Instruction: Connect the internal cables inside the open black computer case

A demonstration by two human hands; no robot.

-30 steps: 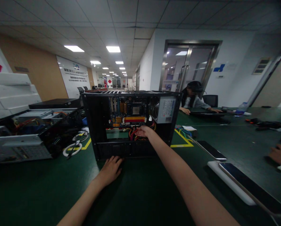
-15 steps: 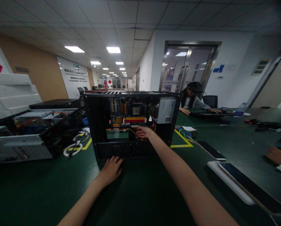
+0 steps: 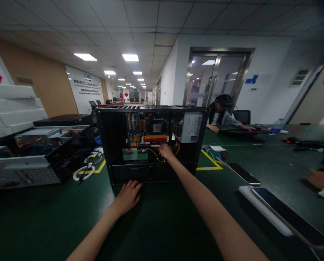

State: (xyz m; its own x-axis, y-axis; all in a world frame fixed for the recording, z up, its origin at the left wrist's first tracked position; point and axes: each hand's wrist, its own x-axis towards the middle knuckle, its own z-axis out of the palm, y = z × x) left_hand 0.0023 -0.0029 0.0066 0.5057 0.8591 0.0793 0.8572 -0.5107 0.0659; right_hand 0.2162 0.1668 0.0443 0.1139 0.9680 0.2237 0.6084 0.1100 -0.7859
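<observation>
An open black computer case (image 3: 129,174) stands upright in front of me. Inside are a motherboard (image 3: 148,127), red and yellow memory slots (image 3: 156,138) and a silver power supply (image 3: 192,127) at upper right. My right hand (image 3: 166,151) is inside the case, just below the memory slots, its fingers closed together; what they pinch is hidden. Yellow and black cables (image 3: 153,152) run beside and behind that hand. Flat on the green table lies my left hand (image 3: 128,195), fingers spread, by the lower front edge of the case, holding nothing.
Another opened computer case (image 3: 31,170) lies at left, beside coiled white cables (image 3: 84,173). At right are phones (image 3: 243,173), (image 3: 289,214) and a white slab (image 3: 265,210). A person (image 3: 223,112) sits behind the table, and another person's hand (image 3: 318,178) shows at the right edge.
My right hand's fingers, stretched out before, have curled closed, and the hand has shifted slightly right and up inside the case. The left hand has stayed put.
</observation>
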